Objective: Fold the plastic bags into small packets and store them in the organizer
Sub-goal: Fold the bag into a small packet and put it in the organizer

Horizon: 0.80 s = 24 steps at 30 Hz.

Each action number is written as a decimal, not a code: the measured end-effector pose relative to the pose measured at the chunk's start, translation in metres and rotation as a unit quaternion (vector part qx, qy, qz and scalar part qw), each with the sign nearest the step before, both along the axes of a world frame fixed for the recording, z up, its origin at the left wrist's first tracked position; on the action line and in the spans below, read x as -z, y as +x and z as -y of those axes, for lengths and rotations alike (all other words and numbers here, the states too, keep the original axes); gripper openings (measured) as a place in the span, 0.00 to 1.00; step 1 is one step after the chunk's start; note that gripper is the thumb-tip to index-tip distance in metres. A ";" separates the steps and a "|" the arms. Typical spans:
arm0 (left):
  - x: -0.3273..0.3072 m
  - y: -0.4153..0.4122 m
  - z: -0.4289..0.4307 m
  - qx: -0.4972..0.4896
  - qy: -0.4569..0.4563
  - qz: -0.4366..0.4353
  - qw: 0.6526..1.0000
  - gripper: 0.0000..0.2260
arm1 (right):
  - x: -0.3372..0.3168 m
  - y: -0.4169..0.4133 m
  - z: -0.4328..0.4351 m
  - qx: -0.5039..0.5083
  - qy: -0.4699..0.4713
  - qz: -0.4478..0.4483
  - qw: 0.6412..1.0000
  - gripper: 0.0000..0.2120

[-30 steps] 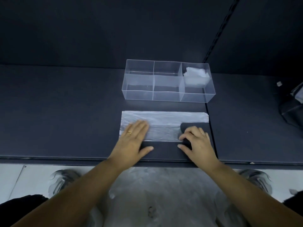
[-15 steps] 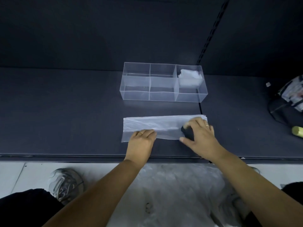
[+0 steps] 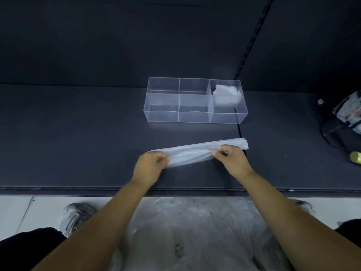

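Head view, starting at your left: a grey shoe [image 3: 78, 216] shows on the pale floor below the front edge of the dark shelf [image 3: 68, 143]. Your left hand [image 3: 150, 165] is curled over the left end of the plastic bag [image 3: 195, 152], fingers bent down and pinching the film against the thumb. The bag is folded into one long narrow strip lying on the shelf near its front edge, tilted so that its right end sits a little farther from you than its left. Behind it, well apart, stands the clear organizer [image 3: 195, 118]; its left and middle compartments hold nothing, and a white folded packet [image 3: 226, 90] sits in the right-hand end, toward the far side. Your right hand [image 3: 232, 159] pinches the strip the same way (knuckles up, fingertips tucked under), with a short stretch of bag sticking out past it. More crumpled plastic [image 3: 185, 231] lies on the floor between your forearms. At the far right of the shelf rests a dark bag [image 3: 340, 133] with a yellowish object [image 3: 355, 157] just beside it.
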<state>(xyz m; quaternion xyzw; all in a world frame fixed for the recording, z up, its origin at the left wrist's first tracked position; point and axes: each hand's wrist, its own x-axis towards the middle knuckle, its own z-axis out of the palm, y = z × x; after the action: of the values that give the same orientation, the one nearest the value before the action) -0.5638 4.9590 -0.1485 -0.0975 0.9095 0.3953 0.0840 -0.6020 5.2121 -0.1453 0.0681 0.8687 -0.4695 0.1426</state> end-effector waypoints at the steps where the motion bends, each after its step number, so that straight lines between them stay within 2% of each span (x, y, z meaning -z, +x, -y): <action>1: 0.001 -0.003 0.009 -0.031 0.029 0.014 0.999 0.07 | 0.001 -0.003 0.000 0.017 -0.009 0.015 1.000 0.14; 5: 0.005 -0.009 0.026 -0.129 0.060 0.030 0.989 0.07 | 0.007 -0.013 0.008 0.061 -0.003 0.029 0.998 0.09; 7: 0.003 -0.006 0.025 -0.175 -0.010 0.009 0.984 0.07 | 0.008 -0.017 0.012 0.065 0.023 0.024 0.997 0.09; 8: 0.002 -0.004 0.021 -0.190 -0.070 -0.033 0.979 0.06 | 0.007 -0.019 0.013 0.062 0.043 0.019 0.997 0.10; 9: 0.002 0.000 0.014 -0.179 -0.129 -0.099 0.970 0.07 | 0.007 -0.020 0.013 0.060 0.060 0.015 0.996 0.11; 11: 0.004 0.008 -0.008 -0.072 -0.195 -0.228 0.951 0.09 | 0.007 -0.021 0.015 0.057 0.076 0.013 0.995 0.11; 13: 0.013 0.016 -0.035 0.071 -0.208 -0.272 0.937 0.12 | 0.008 -0.022 0.016 0.055 0.087 0.019 0.995 0.11; 15: 0.023 0.022 -0.051 0.142 -0.220 -0.186 0.947 0.21 | 0.008 -0.024 0.017 0.053 0.098 0.027 0.993 0.11; 18: 0.039 0.028 -0.052 0.151 -0.315 -0.038 0.936 0.33 | 0.004 -0.022 0.024 0.054 0.148 0.019 0.987 0.07; 20: 0.046 0.029 -0.051 0.153 -0.345 -0.012 0.926 0.35 | 0.000 -0.013 0.035 0.062 0.237 -0.101 0.964 0.11; 21: 0.046 0.029 -0.051 0.153 -0.349 -0.003 0.924 0.35 | 0.000 -0.007 0.044 0.041 0.244 -0.185 0.951 0.14; 22: 0.045 0.029 -0.052 0.155 -0.352 0.007 0.923 0.34 | 0.000 0.001 0.055 -0.012 0.221 -0.244 0.944 0.16; 23: 0.045 0.029 -0.052 0.160 -0.355 0.013 0.921 0.33 | 0.002 0.009 0.068 -0.095 0.186 -0.264 0.942 0.18; 24: 0.045 0.029 -0.053 0.164 -0.358 0.017 0.919 0.32 | 0.006 0.017 0.079 -0.182 0.162 -0.246 0.938 0.20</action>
<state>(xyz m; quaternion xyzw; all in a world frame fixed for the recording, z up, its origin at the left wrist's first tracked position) -0.5347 5.0115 -0.1936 0.0231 0.9919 0.0221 0.1227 -0.5850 5.1334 -0.1512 -0.1864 0.9385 -0.2905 -0.0059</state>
